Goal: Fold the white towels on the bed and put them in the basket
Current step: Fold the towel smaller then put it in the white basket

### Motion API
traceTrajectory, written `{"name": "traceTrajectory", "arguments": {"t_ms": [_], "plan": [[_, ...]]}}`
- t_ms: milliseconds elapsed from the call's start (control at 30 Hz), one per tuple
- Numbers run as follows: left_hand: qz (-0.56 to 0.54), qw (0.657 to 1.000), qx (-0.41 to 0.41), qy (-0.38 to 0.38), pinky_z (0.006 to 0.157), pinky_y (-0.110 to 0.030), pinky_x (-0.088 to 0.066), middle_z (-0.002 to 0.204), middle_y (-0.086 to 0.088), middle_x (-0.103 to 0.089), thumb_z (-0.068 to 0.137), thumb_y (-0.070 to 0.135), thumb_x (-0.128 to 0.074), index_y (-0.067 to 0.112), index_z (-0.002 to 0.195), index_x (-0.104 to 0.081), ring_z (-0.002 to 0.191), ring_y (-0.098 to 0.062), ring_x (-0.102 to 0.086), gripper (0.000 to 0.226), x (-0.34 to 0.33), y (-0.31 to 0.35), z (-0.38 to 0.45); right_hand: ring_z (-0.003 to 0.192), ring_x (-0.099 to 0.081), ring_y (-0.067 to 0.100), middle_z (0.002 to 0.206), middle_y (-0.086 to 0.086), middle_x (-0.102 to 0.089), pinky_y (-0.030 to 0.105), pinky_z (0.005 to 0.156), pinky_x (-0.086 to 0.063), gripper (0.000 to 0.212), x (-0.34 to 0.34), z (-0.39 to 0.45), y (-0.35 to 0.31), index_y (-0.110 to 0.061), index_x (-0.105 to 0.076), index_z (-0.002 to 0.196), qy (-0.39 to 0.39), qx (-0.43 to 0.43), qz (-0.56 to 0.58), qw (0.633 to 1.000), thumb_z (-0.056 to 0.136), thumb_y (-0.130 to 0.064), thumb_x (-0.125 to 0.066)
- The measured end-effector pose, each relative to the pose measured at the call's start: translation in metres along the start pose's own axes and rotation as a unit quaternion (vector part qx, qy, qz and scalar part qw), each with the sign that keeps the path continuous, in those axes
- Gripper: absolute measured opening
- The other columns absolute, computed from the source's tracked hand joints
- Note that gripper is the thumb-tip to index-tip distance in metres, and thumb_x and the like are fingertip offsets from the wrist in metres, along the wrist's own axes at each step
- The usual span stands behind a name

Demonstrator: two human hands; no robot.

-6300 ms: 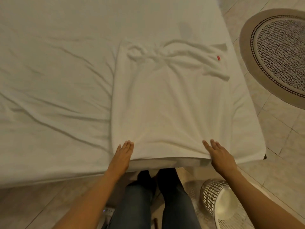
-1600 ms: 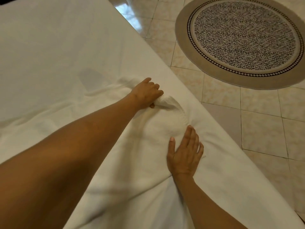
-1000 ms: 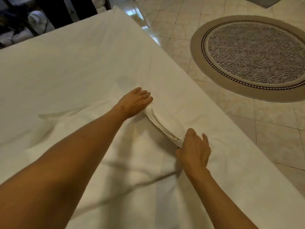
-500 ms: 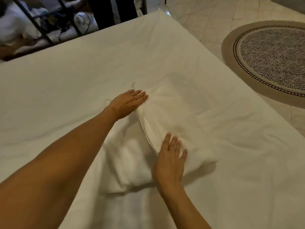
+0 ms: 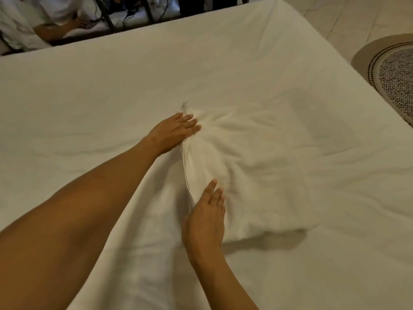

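Observation:
A white towel [image 5: 252, 171] lies partly folded in the middle of the white bed [image 5: 89, 97]. Its layered left edge is lifted and runs between my two hands. My left hand [image 5: 176, 134] holds the far end of that edge, fingers on top and thumb hidden beneath. At the near end my right hand [image 5: 206, 217] holds the same edge in the same way. The bulk of the towel bunches up to the right of my hands. No basket is in view.
A round patterned rug [image 5: 395, 81] lies on the tiled floor off the bed's right side. Beyond the far edge of the bed, at top left, another person's arm [image 5: 55, 27] rests among dark metal bars and cables.
Both hands took hold of the towel's edge near the bed's right side and carried it leftward toward the middle. The towel now lies doubled over and puffed up to their right.

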State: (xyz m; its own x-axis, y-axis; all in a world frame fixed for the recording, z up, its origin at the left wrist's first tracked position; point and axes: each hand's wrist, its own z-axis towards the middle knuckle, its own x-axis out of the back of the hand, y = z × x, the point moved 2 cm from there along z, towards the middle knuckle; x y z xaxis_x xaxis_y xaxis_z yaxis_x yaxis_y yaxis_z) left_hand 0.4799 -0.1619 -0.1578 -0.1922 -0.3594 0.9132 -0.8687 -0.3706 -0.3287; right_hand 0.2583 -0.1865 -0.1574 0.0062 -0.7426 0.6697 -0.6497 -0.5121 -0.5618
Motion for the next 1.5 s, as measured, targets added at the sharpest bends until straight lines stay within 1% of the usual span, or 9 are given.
{"name": "traceTrajectory", "arguments": {"t_ms": [100, 200, 300, 367, 433, 600, 1033, 1300, 1500], "plan": [[0.056, 0.996, 0.024, -0.064, 0.119, -0.037, -0.008, 0.160, -0.010, -0.003, 0.099, 0.007, -0.035, 0.016, 0.151, -0.002, 0.148, -0.024, -0.005, 0.063, -0.018, -0.005, -0.011, 0.146, 0.008, 0.031, 0.157, 0.020, 0.013, 0.036, 0.119, 0.001, 0.079, -0.018, 0.006, -0.005, -0.008, 0.022, 0.145, -0.028, 0.017, 0.023, 0.999, 0.095, -0.019, -0.038], [0.028, 0.990, 0.095, -0.101, 0.119, -0.040, -0.006, 0.160, -0.011, 0.009, 0.096, 0.001, -0.036, 0.015, 0.150, 0.009, 0.148, -0.024, 0.002, 0.072, -0.032, -0.012, -0.020, 0.144, 0.019, 0.029, 0.155, 0.017, 0.019, 0.043, 0.113, 0.015, 0.083, -0.026, 0.011, 0.000, -0.012, 0.017, 0.148, -0.018, 0.079, -0.041, 0.996, 0.086, -0.060, -0.012], [-0.108, 0.978, 0.150, -0.093, 0.119, -0.040, -0.006, 0.160, -0.010, 0.005, 0.095, -0.001, -0.037, 0.011, 0.151, 0.003, 0.148, -0.022, 0.002, 0.070, -0.024, -0.003, -0.011, 0.146, 0.011, 0.025, 0.159, 0.012, 0.006, 0.041, 0.114, 0.015, 0.071, -0.014, 0.023, 0.014, -0.018, -0.003, 0.151, 0.114, 0.108, -0.033, 0.987, 0.089, -0.052, -0.007], [-0.225, 0.957, 0.171, -0.059, 0.119, -0.039, -0.005, 0.160, -0.009, 0.002, 0.102, 0.015, -0.031, 0.010, 0.152, -0.002, 0.148, -0.021, 0.000, 0.058, -0.019, 0.017, 0.001, 0.146, -0.003, 0.025, 0.158, 0.012, -0.009, 0.042, 0.115, 0.009, 0.056, -0.001, 0.039, 0.033, -0.021, -0.020, 0.150, 0.248, 0.100, -0.060, 0.962, 0.096, -0.039, -0.020], [-0.314, 0.932, 0.175, -0.059, 0.120, -0.039, -0.003, 0.160, -0.006, 0.003, 0.103, 0.036, -0.023, 0.014, 0.152, -0.003, 0.148, -0.019, 0.001, 0.057, -0.026, 0.045, 0.009, 0.146, -0.007, 0.025, 0.158, 0.013, -0.014, 0.044, 0.114, 0.007, 0.053, 0.003, 0.057, 0.057, -0.022, -0.024, 0.149, 0.287, 0.071, -0.096, 0.950, 0.097, -0.035, -0.027], [-0.318, 0.929, 0.183, -0.052, 0.121, -0.041, 0.002, 0.160, -0.003, 0.012, 0.101, 0.045, -0.017, 0.018, 0.151, 0.007, 0.147, -0.016, 0.009, 0.062, -0.071, 0.088, 0.015, 0.146, 0.005, 0.022, 0.159, 0.009, 0.002, 0.045, 0.117, 0.009, 0.060, -0.021, 0.079, 0.097, -0.024, -0.003, 0.151, 0.218, 0.065, -0.157, 0.961, 0.097, -0.042, -0.021], [-0.272, 0.932, 0.236, -0.042, 0.119, -0.041, 0.002, 0.160, -0.003, 0.011, 0.101, 0.043, -0.017, 0.015, 0.151, 0.007, 0.148, -0.016, 0.007, 0.062, -0.071, 0.092, 0.020, 0.146, 0.008, 0.022, 0.158, 0.010, 0.011, 0.043, 0.115, 0.013, 0.061, -0.029, 0.102, 0.099, -0.022, 0.001, 0.151, 0.202, 0.081, -0.155, 0.964, 0.097, -0.038, -0.021], [-0.374, 0.883, 0.283, 0.027, 0.119, -0.035, -0.005, 0.160, -0.004, -0.003, 0.101, 0.039, -0.018, 0.013, 0.151, -0.008, 0.148, -0.017, -0.003, 0.058, -0.054, 0.151, -0.045, 0.144, 0.019, 0.020, 0.156, 0.008, 0.022, 0.041, 0.113, 0.020, 0.062, -0.007, 0.087, 0.111, -0.023, 0.015, 0.149, 0.107, 0.147, -0.213, 0.960, 0.094, -0.043, -0.005], [-0.360, 0.883, 0.297, 0.046, 0.117, -0.031, 0.005, 0.160, -0.005, -0.005, 0.088, 0.060, -0.001, 0.014, 0.151, -0.010, 0.147, -0.017, -0.002, 0.078, -0.036, 0.228, -0.094, 0.147, -0.005, 0.022, 0.159, 0.006, -0.004, 0.034, 0.115, 0.011, 0.063, 0.040, 0.050, 0.155, -0.025, -0.009, 0.151, 0.023, 0.273, -0.319, 0.907, 0.094, -0.050, -0.009]]}}
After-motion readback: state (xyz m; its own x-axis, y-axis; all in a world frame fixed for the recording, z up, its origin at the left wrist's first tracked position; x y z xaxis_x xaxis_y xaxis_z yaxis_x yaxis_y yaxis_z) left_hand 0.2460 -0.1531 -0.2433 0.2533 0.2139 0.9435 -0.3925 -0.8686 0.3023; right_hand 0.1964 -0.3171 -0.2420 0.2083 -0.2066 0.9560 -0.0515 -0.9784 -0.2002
